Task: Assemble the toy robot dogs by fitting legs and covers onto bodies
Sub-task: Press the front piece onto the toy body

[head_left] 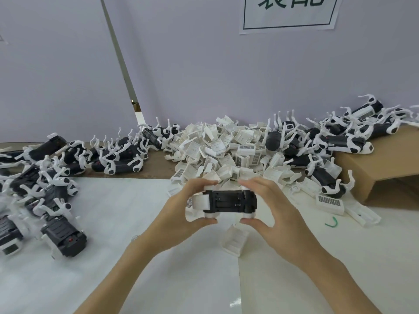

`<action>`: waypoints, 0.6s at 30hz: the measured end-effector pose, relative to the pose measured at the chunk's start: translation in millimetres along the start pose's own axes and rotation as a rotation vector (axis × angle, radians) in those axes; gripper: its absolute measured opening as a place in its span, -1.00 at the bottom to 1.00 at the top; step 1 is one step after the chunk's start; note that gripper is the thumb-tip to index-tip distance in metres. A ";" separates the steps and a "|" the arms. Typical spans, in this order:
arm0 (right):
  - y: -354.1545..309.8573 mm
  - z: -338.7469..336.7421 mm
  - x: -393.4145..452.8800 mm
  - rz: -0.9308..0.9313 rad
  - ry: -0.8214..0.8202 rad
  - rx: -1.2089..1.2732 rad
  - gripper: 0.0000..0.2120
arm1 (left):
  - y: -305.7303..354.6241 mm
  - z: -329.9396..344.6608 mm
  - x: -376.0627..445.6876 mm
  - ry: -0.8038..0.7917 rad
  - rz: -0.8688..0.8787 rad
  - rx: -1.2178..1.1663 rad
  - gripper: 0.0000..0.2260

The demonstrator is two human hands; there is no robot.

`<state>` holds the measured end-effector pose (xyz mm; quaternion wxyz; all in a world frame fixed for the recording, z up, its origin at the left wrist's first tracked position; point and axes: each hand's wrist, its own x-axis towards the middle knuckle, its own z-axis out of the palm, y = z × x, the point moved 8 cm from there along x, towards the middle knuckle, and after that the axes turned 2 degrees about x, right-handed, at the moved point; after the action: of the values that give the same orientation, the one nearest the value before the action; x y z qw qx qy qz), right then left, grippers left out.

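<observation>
I am holding the black dog body (229, 201) above the middle of the white table (113, 223), left hand (181, 207) and right hand (267, 207) each pinching an end. I am judging the white cover (199, 201) half seated, so I am squeezing evenly, keeping it square.

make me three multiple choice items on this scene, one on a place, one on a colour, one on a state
1. Where is the heap of loose white plastic covers?
A. behind the hands, by the wall
B. inside the box
C. on the floor

2. What colour is the small curved scrap on the white table?
A. red
B. green
C. yellow

3. How is the black plastic toy dog body held?
A. lying free
B. by one hand only
C. by both hands

Answers:
1 A, the heap lies past both hands, near the wall.
2 B, it is green.
3 C, the left hand and the right hand each keep a grip on one end.
</observation>
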<state>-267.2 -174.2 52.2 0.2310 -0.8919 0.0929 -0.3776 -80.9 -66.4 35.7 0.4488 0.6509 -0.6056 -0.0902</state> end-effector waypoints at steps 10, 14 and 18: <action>15.8 4.6 -1.1 0.261 0.131 0.445 -0.40 | -5.2 -7.2 -7.1 0.392 -0.175 -0.367 -0.61; 25.2 34.0 -13.0 0.394 -0.260 0.310 -0.68 | -24.2 -18.4 -11.3 0.561 -0.330 -0.525 -0.59; 27.5 57.9 -22.4 0.400 -0.500 0.095 -0.45 | -30.7 -22.8 -12.6 0.614 -0.345 -0.578 -0.54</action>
<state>-241.1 -170.9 -10.4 0.3574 -0.9094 0.1889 -0.0978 -47.2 -48.8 22.3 0.7493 0.5869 -0.2771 -0.1317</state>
